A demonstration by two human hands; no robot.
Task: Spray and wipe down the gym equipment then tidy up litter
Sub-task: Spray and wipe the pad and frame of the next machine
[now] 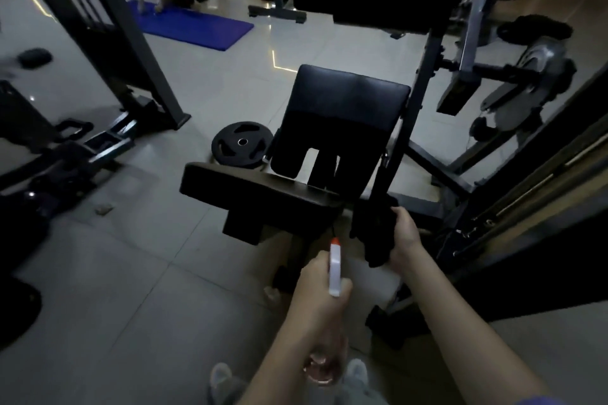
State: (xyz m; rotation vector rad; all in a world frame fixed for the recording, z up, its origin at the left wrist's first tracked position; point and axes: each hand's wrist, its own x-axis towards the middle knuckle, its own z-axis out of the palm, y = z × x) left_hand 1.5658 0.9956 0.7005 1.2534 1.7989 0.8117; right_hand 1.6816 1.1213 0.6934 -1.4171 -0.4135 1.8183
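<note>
The job looks to be in its early part. The left hand (320, 276) is wrapped round a white spray bottle (335, 268), its orange nozzle aimed at the near end of the machine's black seat pad (260, 189). Just right of it, the right hand (406, 233) grips a dark cloth (375, 233) that hangs down beside the frame. In this dim light I cannot tell whether the seat pad or the upright back pad (345, 102) beyond it is wet or wiped, so I judge spraying to be the step in hand and wiping left to do. A small pale scrap (103, 208) on the floor (131, 273) to the left, possibly litter, is not yet picked up.
</note>
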